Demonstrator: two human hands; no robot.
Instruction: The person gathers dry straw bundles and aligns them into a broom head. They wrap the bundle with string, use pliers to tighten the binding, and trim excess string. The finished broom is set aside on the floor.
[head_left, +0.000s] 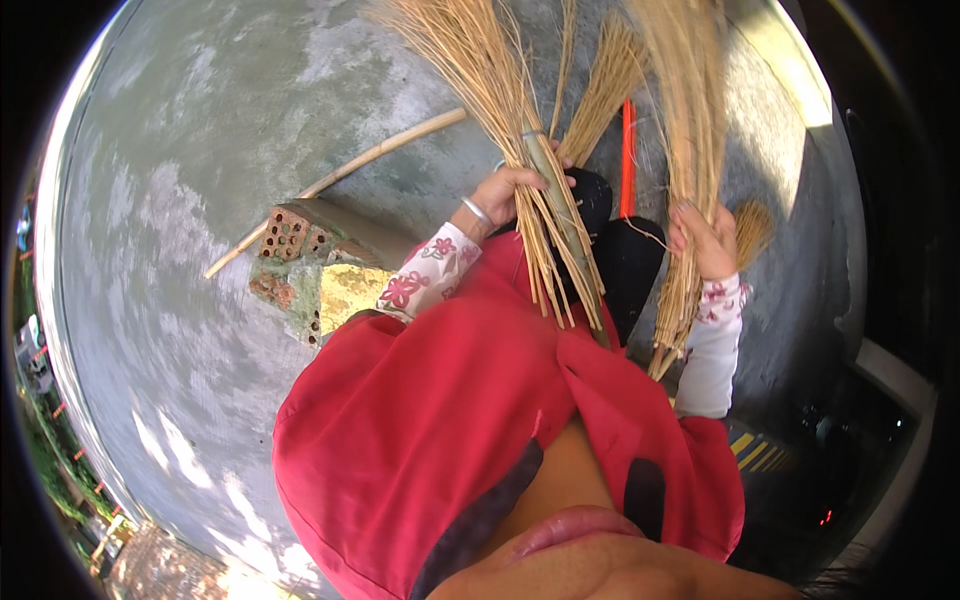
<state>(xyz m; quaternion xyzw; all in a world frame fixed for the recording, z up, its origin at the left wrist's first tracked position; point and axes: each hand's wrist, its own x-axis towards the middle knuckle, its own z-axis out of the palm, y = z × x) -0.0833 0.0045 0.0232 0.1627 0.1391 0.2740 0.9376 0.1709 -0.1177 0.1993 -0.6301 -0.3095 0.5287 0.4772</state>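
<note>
My left hand [503,192] is wrapped round a spread bundle of dry broom straw [470,60], its loose stalk ends hanging over my lap. A greenish stick [538,152] lies along that bundle, passing under my fingers. On the other side, my right hand [708,243] grips a second straw bundle [690,120]. Its upper ends are smeared by motion, and its cut stalks point down beside my sleeve. The two bundles are apart. Part of my left fingers is hidden behind the stalks.
On the concrete floor [170,310] a bamboo pole [385,143] lies behind hollow bricks [285,236] at the left. Beyond my knees are another straw bundle [606,80] and an orange-red strip [628,160]. More straw [753,230] lies right of my right hand.
</note>
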